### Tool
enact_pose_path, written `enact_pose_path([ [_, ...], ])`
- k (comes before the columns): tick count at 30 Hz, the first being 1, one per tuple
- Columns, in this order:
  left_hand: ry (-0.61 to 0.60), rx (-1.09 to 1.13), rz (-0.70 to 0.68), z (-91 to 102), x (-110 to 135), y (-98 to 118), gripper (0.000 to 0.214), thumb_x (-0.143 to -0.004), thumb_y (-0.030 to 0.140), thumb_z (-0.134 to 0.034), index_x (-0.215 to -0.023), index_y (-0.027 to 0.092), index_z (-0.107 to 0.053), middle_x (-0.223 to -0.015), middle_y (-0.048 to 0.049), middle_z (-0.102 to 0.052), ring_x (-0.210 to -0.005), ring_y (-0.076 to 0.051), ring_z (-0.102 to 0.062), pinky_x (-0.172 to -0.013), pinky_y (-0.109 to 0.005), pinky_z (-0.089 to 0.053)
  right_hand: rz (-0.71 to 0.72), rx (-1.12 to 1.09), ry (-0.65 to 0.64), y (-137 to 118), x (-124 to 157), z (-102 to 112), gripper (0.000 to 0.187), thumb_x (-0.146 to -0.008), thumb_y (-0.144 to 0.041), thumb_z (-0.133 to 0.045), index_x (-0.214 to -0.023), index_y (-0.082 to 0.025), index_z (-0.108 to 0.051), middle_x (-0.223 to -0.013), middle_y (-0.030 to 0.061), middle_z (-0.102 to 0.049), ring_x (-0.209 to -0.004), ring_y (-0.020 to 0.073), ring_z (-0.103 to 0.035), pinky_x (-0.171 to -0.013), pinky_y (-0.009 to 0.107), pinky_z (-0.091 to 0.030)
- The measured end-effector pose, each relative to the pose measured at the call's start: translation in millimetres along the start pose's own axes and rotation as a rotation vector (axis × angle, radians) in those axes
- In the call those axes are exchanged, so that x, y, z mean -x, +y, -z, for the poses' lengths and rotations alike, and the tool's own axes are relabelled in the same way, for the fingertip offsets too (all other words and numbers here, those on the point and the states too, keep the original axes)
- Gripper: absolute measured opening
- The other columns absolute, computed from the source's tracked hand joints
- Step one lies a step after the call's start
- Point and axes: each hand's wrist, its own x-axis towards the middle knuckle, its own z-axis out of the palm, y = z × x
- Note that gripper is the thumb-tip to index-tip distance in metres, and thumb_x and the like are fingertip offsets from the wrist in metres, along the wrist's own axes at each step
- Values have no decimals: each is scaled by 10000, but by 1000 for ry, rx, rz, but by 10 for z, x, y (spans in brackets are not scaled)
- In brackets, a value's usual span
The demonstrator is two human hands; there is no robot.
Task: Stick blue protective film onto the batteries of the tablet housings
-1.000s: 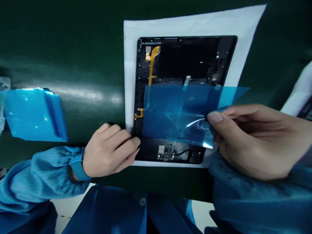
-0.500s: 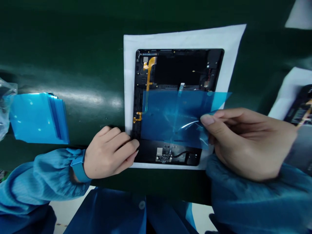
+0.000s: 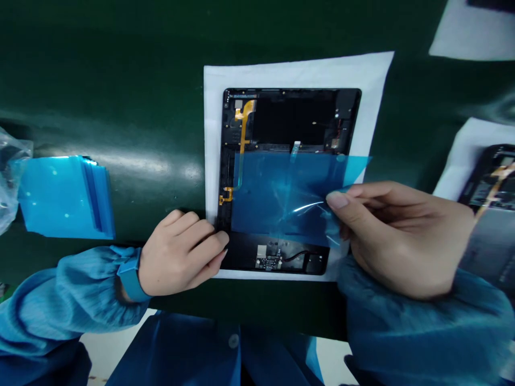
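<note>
An open black tablet frame (image 3: 281, 123) with an orange flex cable and a small circuit board lies on a white sheet (image 3: 298, 72) on the green surface. My right hand (image 3: 398, 236) pinches the right edge of a translucent blue film (image 3: 281, 198) that covers the frame's middle. My left hand (image 3: 179, 254), fingers curled, presses against the frame's lower left edge.
A stack of blue films (image 3: 64, 195) lies at the left, beside a clear plastic bag (image 3: 8, 177). A second tablet frame (image 3: 491, 179) on white paper sits at the right edge. Another white sheet (image 3: 470, 32) shows at the top right.
The view has shifted, so the frame and sheet sit lower and more to the left. The second frame at the right has come into view. Both hands keep their hold.
</note>
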Motion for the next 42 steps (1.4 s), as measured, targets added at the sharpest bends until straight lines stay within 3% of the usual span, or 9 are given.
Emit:
enact_pose_path([
  [29,-3,18,27,-26,26,12,112,-929,189,-625,-1028,140,-643,-822,-37,-640,-735,-178,-489,-629,-328,-344,43,41,-85,-22,-21,24,113,-744,-259,-858,-798,-216,-769,-545,-44,-648,-412,74,-554,-393,153,-485],
  [42,-6,16,26,-19,31,9,104,-928,184,-621,-1021,140,-640,-834,-37,-644,-748,-172,-501,-630,-320,-356,43,24,-95,-40,-23,9,130,-747,-285,-852,-790,-194,-769,-525,-37,-632,-395,91,-548,-385,190,-509],
])
